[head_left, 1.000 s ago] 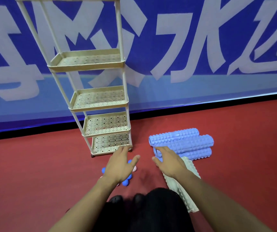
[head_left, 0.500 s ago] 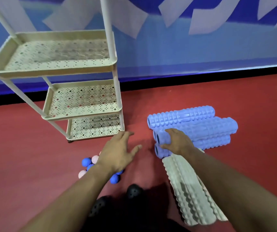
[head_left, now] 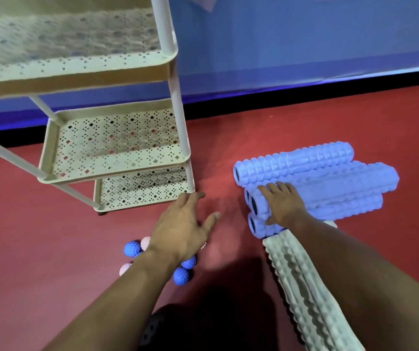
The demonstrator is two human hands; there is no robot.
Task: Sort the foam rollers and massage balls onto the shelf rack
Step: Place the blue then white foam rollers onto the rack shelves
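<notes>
A cream shelf rack with perforated trays stands on the red floor at left. Several blue foam rollers lie stacked to its right. My right hand lies on the left end of the middle blue roller, fingers curved over its top. Pale green foam rollers lie nearer me, partly under my right forearm. My left hand hovers with spread fingers just in front of the rack's lowest tray. Blue massage balls and pink massage balls sit on the floor beneath my left wrist, partly hidden.
A blue banner wall with a black base strip runs behind the rack and rollers. A dark perforated shoe shows at the bottom edge. Red floor lies between the rack and the rollers.
The view has dropped and closed in on the floor. My right hand went from above the rollers to resting on the middle blue one. My left hand stays spread over the balls.
</notes>
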